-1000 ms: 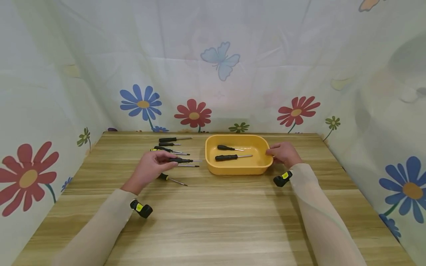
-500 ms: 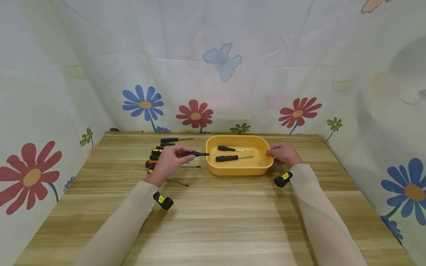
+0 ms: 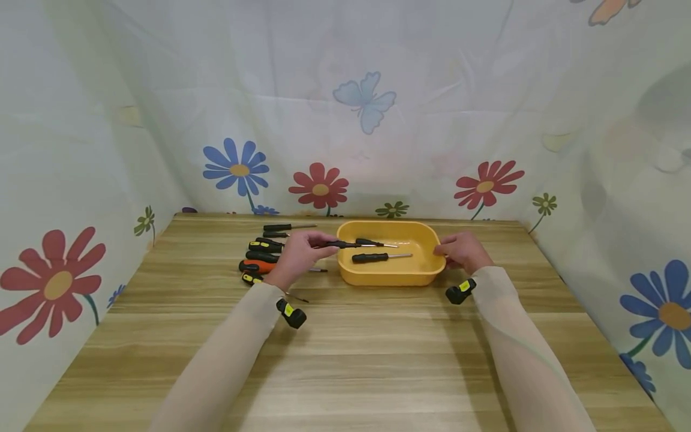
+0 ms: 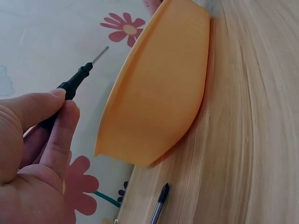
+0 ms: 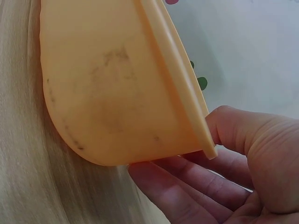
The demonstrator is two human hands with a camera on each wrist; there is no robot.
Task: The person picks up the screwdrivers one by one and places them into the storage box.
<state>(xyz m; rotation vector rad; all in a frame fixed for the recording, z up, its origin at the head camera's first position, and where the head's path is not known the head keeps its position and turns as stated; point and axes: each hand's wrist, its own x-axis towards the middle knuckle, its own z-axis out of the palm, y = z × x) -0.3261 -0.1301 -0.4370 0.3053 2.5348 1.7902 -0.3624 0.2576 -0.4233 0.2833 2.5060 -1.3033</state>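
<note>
My left hand [image 3: 303, 255] pinches a black screwdriver [image 4: 74, 85] by its handle between thumb and fingers. Its thin metal shaft points right, over the left rim of the yellow bin [image 3: 391, 279]. Inside the bin lie two more black-handled screwdrivers; the nearer screwdriver [image 3: 370, 258] shows fully, while the held one partly overlaps the farther screwdriver [image 3: 369, 242]. My right hand [image 3: 464, 251] grips the bin's right end, thumb at the rim and fingers against the outer wall, as the right wrist view shows.
Left of the bin several screwdrivers lie in a loose column on the wooden table [image 3: 378, 360], among them an orange-and-black screwdriver [image 3: 254, 266] and a small black screwdriver [image 3: 278, 227] at the back. A flowered curtain [image 3: 421, 108] stands behind the table.
My left hand has carried the black screwdriver rightward from above the loose screwdrivers to the bin's left rim. My right hand keeps its grip on the bin.
</note>
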